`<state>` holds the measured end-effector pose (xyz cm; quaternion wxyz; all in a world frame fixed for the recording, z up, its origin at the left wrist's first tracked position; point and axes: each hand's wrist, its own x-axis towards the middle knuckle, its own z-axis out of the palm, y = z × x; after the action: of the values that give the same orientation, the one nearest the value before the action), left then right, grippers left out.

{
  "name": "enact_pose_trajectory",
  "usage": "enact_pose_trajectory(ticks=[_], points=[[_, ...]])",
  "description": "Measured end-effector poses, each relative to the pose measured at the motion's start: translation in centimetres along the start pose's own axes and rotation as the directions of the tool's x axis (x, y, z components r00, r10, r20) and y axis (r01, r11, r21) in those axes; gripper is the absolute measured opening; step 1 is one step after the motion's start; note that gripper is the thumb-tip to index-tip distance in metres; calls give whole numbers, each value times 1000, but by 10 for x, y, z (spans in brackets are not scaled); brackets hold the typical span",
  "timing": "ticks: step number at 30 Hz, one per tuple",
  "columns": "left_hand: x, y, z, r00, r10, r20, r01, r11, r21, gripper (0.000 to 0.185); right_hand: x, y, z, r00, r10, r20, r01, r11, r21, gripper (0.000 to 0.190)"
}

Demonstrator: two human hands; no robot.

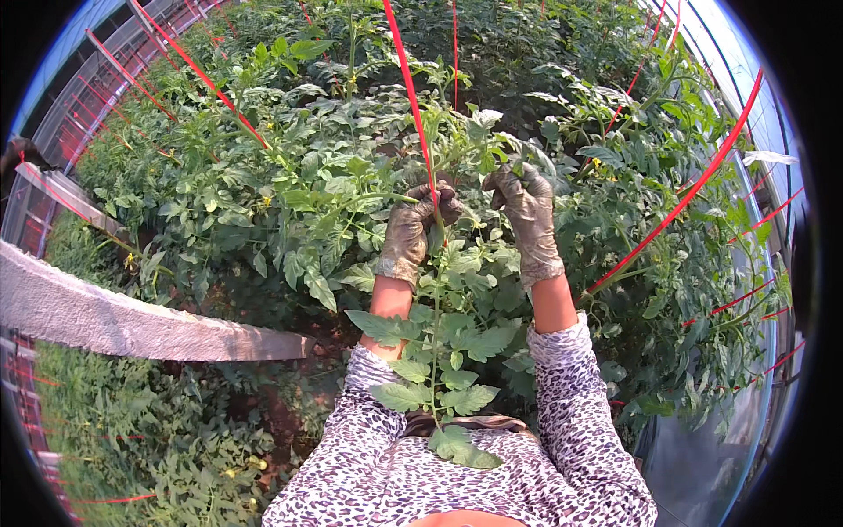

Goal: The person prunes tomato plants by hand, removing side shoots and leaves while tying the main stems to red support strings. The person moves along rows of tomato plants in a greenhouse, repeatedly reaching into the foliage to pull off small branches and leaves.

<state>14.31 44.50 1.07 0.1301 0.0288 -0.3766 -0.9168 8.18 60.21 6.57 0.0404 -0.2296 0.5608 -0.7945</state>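
Note:
Both hands wear thin, soiled gloves. My left hand (411,230) is closed around a tomato stem together with a red twine (413,105) that runs up from it. A leafy tomato shoot (435,356) hangs below that hand toward my body. To the right, my right hand (525,204) is raised with its fingers curled beside a tomato leaf (527,153); whether it grips anything is unclear. The upper part of the tomato plant (448,128) rises between and above the two hands.
A pale concrete post (145,316) reaches in from the left, near my left forearm. Dense tomato plants (217,224) surround me. Another red twine (685,204) slants down at the right. Clear plastic sheeting (698,454) lines the right side.

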Motion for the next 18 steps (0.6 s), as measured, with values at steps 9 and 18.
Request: enact_pose_trajectory(ticks=[9,18], points=[[-2,-6,-8,970,-215,113,202,972,119,21,60,-73,-31,942,68,328,131,827,-547,26],[-8,5,-5,954,-292,72,273,941,201,20,94,-57,-5,619,187,763,682,355,-640,30]])
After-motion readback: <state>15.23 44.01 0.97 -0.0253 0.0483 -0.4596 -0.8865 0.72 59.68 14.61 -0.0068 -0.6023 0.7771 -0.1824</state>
